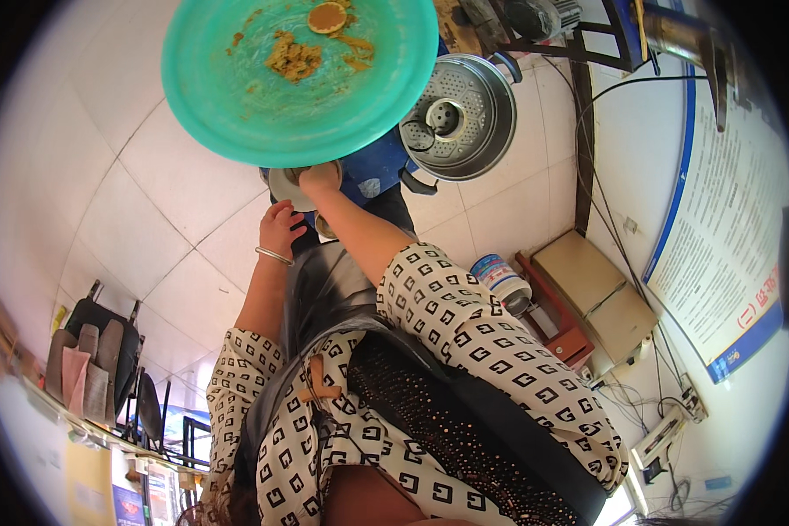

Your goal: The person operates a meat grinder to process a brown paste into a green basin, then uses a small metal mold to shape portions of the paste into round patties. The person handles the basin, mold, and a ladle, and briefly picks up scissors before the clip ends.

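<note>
A wide green plastic basin (237, 125) is at the top of the view, with crumbly yellow-brown paste (294, 58) smeared in it. A round orange-brown disc (327, 18) lies in the basin by more of the paste. Just below the basin's near rim, my right hand (320, 179) reaches into a pale round bowl (288, 187). Its fingertips are hidden, so I cannot tell whether it grips anything. My left hand (281, 227) is beside the bowl's near left edge, holding nothing, fingers spread. A bangle (273, 256) circles that wrist.
Right of the basin stands a steel steamer pot (460, 118) with a perforated tray. A blue surface (375, 167) shows beneath. A labelled plastic tub (500, 275) and a tan box (585, 289) stand by the right wall, where cables hang. A black chair (98, 342) holds cloths.
</note>
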Tool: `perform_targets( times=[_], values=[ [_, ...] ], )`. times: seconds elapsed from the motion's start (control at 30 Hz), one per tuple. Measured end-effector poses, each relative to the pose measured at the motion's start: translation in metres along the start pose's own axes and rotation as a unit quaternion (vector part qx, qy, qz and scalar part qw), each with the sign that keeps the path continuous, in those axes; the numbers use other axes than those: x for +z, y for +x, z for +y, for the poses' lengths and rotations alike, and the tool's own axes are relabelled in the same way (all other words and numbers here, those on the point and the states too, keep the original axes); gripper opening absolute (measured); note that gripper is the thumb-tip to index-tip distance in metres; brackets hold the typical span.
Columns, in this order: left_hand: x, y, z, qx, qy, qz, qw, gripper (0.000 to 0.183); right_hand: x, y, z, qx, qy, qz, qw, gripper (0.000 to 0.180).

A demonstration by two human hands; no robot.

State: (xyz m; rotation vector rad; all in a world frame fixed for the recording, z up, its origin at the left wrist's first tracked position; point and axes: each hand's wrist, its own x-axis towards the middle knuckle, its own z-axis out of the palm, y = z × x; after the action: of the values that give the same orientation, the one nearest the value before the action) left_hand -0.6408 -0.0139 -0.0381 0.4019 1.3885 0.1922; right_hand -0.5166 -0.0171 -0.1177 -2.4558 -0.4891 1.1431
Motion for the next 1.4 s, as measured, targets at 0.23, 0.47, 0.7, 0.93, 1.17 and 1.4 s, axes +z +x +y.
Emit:
perform_targets(
  times=[0.23,0.47,0.7,0.93,1.17,1.4],
  values=[
    [0.008,0.005,0.003,-0.008,0.062,0.017,0.998,0.032,-0.010,-0.001,-0.003,-0.051,-0.110,-0.053,0.991,0.042],
    [0.016,0.002,-0.006,0.051,-0.008,0.005,0.999,0.039,-0.072,-0.019,0.010,-0.132,-0.038,-0.304,0.943,0.027],
    [0.054,-0.028,-0.014,0.039,-0.043,0.037,0.998,0.035,-0.239,0.066,0.074,-0.240,-0.054,0.014,0.969,0.021],
    [0.070,-0.035,-0.020,0.001,0.034,0.001,0.999,0.029,-0.246,0.110,0.092,-0.223,-0.451,-0.104,0.858,0.015],
    [0.019,-0.041,-0.020,-0.008,0.000,0.066,0.998,0.026,-0.263,0.097,0.061,-0.177,-0.474,-0.083,0.859,0.022],
    [-0.032,-0.043,-0.039,-0.015,-0.038,0.068,0.997,0.035,-0.215,0.021,0.020,-0.247,-0.307,-0.170,0.903,0.031]
  ],
)
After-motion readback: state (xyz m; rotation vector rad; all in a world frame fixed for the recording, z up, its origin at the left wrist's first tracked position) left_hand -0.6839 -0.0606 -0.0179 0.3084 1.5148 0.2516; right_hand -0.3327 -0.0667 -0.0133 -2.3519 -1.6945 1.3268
